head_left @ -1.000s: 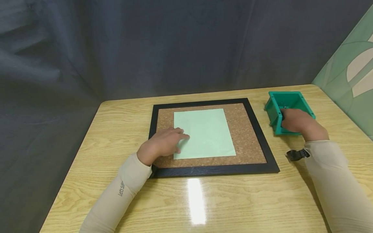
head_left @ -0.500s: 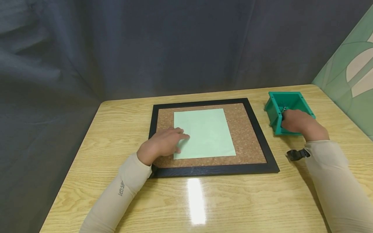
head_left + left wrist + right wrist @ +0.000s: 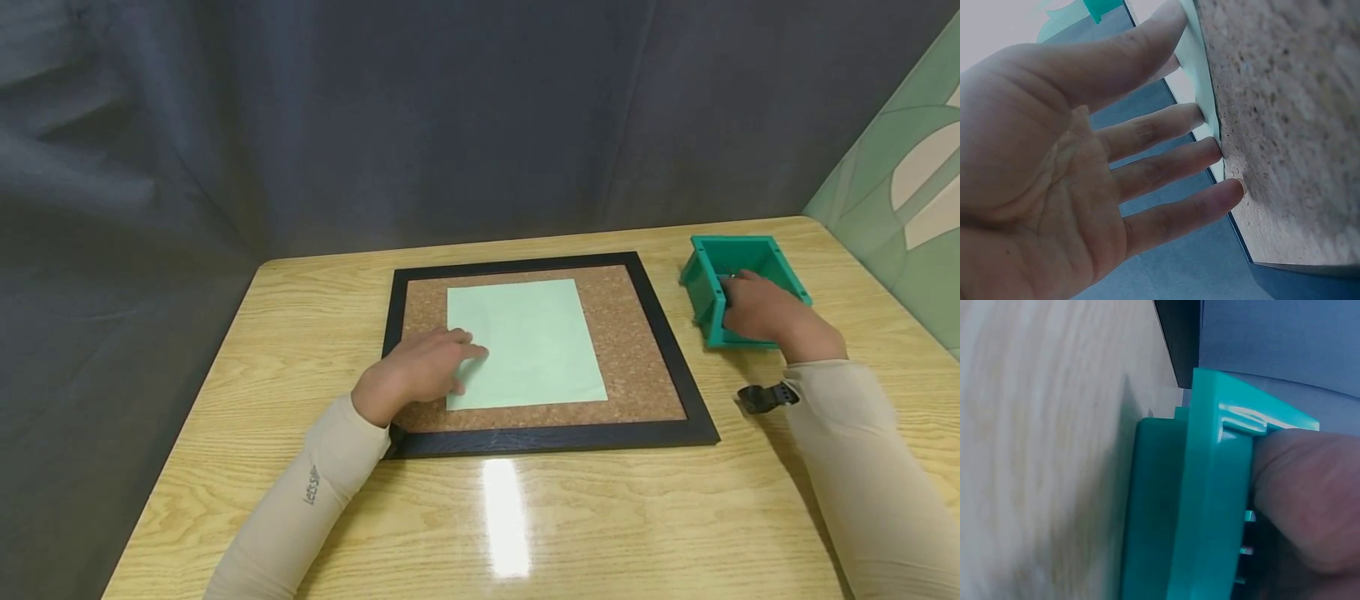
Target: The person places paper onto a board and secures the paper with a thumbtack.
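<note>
A pale green sheet of paper (image 3: 532,350) lies on a cork board (image 3: 645,383) with a black frame (image 3: 555,439). My left hand (image 3: 420,367) rests over the left part of the sheet. In the left wrist view its fingers (image 3: 1166,178) are spread and nearly straight, with tips at the paper and cork. My right hand (image 3: 768,312) reaches down inside a green plastic bin (image 3: 703,293) to the right of the board. The bin wall hides its fingertips, so whether they hold anything is not visible. Small shiny bits (image 3: 1246,551) show inside the bin in the right wrist view.
The board and bin stand on a light wood-grain table (image 3: 600,525). A dark curtain (image 3: 450,125) hangs behind and to the left. On the right rises a green patterned panel (image 3: 885,183). A black strap (image 3: 765,398) sits at my right wrist.
My right hand has shifted slightly within the bin, its fingers moving about. The left hand, paper and board stay where they were.
</note>
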The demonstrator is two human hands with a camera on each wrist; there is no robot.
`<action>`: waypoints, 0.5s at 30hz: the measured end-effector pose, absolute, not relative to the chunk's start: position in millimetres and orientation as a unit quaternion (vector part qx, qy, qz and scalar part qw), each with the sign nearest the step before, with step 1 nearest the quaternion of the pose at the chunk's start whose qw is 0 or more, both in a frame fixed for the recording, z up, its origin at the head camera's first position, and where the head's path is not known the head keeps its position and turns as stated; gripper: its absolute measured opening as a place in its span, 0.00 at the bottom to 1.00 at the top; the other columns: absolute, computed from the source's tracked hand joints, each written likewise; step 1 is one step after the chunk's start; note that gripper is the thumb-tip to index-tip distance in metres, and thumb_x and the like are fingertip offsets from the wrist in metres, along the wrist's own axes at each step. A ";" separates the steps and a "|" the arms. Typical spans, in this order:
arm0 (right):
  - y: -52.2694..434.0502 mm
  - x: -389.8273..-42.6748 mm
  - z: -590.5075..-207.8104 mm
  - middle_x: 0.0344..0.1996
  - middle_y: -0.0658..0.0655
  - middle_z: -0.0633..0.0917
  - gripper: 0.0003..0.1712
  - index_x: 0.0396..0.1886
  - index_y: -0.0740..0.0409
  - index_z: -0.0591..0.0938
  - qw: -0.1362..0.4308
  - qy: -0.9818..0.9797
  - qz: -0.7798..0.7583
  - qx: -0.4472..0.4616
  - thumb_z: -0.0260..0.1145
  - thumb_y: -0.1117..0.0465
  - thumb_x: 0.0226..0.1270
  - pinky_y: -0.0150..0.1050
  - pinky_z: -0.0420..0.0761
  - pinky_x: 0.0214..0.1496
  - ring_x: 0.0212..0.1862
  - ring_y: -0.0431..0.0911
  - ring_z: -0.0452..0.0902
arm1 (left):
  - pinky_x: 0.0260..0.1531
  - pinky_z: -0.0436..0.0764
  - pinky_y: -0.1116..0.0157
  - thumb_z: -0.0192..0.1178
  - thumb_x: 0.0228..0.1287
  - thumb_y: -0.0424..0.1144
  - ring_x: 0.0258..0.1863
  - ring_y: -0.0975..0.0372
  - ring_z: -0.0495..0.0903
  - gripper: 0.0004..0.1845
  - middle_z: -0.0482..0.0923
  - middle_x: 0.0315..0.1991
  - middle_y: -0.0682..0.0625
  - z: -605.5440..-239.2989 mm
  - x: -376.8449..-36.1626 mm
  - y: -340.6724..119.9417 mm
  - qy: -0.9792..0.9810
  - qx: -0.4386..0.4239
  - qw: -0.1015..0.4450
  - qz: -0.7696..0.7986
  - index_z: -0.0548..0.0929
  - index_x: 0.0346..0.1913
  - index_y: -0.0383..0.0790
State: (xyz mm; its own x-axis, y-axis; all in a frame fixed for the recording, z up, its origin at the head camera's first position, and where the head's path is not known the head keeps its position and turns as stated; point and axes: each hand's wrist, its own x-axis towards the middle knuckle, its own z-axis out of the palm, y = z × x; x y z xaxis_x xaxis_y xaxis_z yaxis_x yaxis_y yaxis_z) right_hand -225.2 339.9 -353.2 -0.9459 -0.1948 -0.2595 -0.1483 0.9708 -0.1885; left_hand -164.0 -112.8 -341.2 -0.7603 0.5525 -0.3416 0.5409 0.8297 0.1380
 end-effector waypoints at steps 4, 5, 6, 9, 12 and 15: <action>339.0 -228.9 -358.7 0.67 0.83 0.57 0.34 0.72 0.81 0.55 0.112 0.983 -0.100 -0.108 0.47 0.69 0.68 0.73 0.57 0.68 0.67 0.79 0.52 | 0.70 0.69 0.48 0.68 0.64 0.43 0.73 0.50 0.65 0.34 0.66 0.74 0.47 -340.0 -163.7 -112.7 0.938 0.292 0.186 0.017 0.70 0.73 0.54; 338.7 -229.9 -360.3 0.67 0.82 0.59 0.32 0.71 0.80 0.58 0.110 0.981 -0.112 -0.114 0.47 0.69 0.69 0.72 0.59 0.68 0.66 0.78 0.55 | 0.70 0.68 0.48 0.68 0.64 0.43 0.73 0.50 0.66 0.34 0.66 0.74 0.47 -339.9 -163.6 -112.7 0.938 0.293 0.186 0.018 0.70 0.73 0.54; 338.1 -230.7 -361.7 0.64 0.81 0.64 0.29 0.69 0.78 0.62 0.108 0.979 -0.122 -0.122 0.47 0.69 0.70 0.70 0.62 0.67 0.64 0.76 0.59 | 0.70 0.68 0.48 0.68 0.64 0.43 0.73 0.49 0.66 0.34 0.66 0.74 0.47 -339.7 -163.5 -112.7 0.937 0.294 0.186 0.019 0.70 0.72 0.54; 337.0 -232.2 -364.7 0.52 0.74 0.75 0.17 0.56 0.72 0.71 0.107 0.974 -0.142 -0.140 0.49 0.69 0.72 0.57 0.69 0.53 0.52 0.66 0.69 | 0.72 0.66 0.48 0.68 0.64 0.42 0.74 0.49 0.65 0.34 0.66 0.74 0.47 -339.8 -163.4 -112.7 0.937 0.293 0.188 0.019 0.70 0.73 0.54; 336.8 -231.9 -364.6 0.49 0.75 0.75 0.15 0.54 0.73 0.71 0.108 0.974 -0.138 -0.141 0.50 0.69 0.72 0.58 0.68 0.50 0.49 0.65 0.69 | 0.72 0.66 0.48 0.68 0.64 0.42 0.74 0.49 0.64 0.34 0.65 0.74 0.47 -340.3 -163.4 -112.7 0.938 0.291 0.188 0.019 0.70 0.73 0.54; 336.7 -231.2 -362.6 0.59 0.82 0.68 0.26 0.65 0.78 0.66 0.106 0.979 -0.109 -0.134 0.49 0.69 0.69 0.67 0.66 0.61 0.59 0.73 0.64 | 0.72 0.66 0.48 0.68 0.64 0.42 0.74 0.49 0.64 0.34 0.65 0.74 0.47 -340.6 -163.3 -112.8 0.938 0.292 0.187 0.019 0.70 0.73 0.54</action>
State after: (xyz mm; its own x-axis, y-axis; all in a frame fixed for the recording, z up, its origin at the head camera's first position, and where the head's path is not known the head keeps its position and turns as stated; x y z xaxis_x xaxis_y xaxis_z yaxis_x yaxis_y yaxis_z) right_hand -231.2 336.7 -362.6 -0.9415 -0.2856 -0.1789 -0.2391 0.9402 -0.2425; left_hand -163.3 -112.8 -340.6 -0.7593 0.5547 -0.3404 0.5404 0.8288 0.1450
